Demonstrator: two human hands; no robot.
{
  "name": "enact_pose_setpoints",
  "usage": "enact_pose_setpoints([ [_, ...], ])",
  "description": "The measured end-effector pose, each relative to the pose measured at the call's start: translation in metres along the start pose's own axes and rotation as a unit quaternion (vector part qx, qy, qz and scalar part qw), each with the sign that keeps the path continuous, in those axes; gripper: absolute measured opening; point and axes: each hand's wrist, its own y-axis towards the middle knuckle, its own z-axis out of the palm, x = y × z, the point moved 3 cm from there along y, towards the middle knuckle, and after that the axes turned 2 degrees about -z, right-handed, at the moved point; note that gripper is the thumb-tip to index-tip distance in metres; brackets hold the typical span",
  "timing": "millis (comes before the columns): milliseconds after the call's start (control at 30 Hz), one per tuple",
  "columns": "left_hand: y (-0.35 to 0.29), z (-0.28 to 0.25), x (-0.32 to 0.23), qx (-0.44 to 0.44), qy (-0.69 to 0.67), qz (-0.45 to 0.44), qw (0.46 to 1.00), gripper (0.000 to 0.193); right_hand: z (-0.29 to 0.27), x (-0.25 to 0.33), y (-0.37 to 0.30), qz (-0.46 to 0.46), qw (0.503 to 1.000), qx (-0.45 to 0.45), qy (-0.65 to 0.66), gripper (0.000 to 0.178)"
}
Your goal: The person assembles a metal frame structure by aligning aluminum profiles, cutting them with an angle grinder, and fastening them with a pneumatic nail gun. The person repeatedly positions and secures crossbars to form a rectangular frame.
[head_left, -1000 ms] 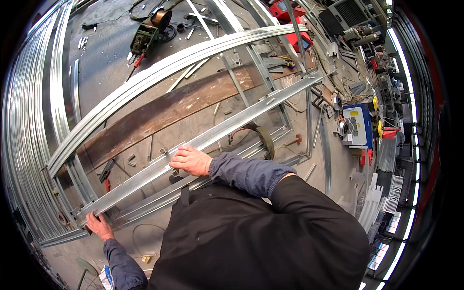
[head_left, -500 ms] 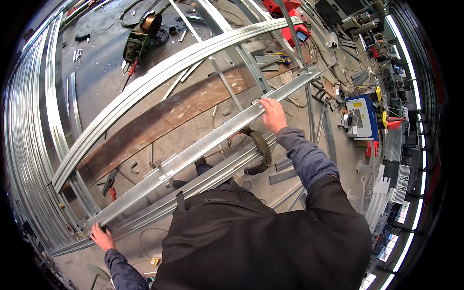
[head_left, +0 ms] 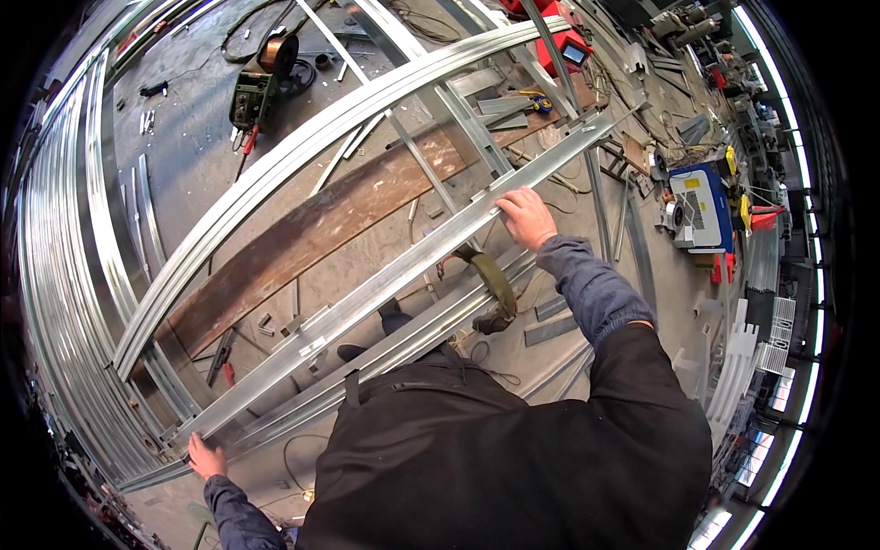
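Nearest: black jacket (head_left: pixel 513 458), both forearms in grey-blue sleeves. Left hand (head_left: pixel 207 457) at the lower-left end of a long metal channel (head_left: pixel 403 273), fingers reaching up to its near edge; can't tell if they're pinching it. Right hand (head_left: pixel 528 218) on the same channel, toward its upper-right end: fingers bent together over the near edge, thumb not clear, so can't confirm a pinch.

Channel runs diagonally, lower left to upper right, in front of the body. Near side of it: long ribbed profiles (head_left: pixel 422 335), roughly parallel, with an olive loop (head_left: pixel 496 284) crossing their right part. Beyond: brown, scuffed plate (head_left: pixel 321 220) on the grey floor, then a bundle of pale metal profiles (head_left: pixel 266 176); its bend looks like fisheye. More profiles (head_left: pixel 64 302) side by side at far left.

Upper right, yellow-blue tape measure (head_left: pixel 541 103) by short metal pieces. Blue-and-white machine (head_left: pixel 701 209) at right. Farther out: green unit (head_left: pixel 254 99) with copper spool (head_left: pixel 277 55), red machine (head_left: pixel 568 52) with small screen.
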Motion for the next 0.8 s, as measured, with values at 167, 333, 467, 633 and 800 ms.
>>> enact_pose_setpoints([
  [167,-0.014,-0.003,-0.003,-0.038,-0.048,-0.005,0.998,0.107,-0.001,-0.003,-0.003,0.017,0.999,-0.023,0.016,0.045],
  [333,-0.029,0.001,-0.005,-0.087,-0.059,0.014,0.994,0.103,0.0,-0.007,0.0,0.019,0.999,-0.015,0.026,0.044],
  [467,-0.042,0.0,-0.005,-0.119,-0.093,0.028,0.988,0.101,0.0,-0.011,0.001,0.02,0.999,-0.006,0.043,0.043],
  [633,-0.06,-0.002,-0.013,-0.196,-0.135,0.053,0.97,0.092,-0.001,-0.013,0.009,-0.004,0.998,-0.019,0.066,0.044],
  [800,-0.112,-0.093,-0.157,-0.21,-0.29,0.315,0.879,0.031,0.011,-0.017,-0.006,0.006,0.995,-0.063,0.081,0.046],
])
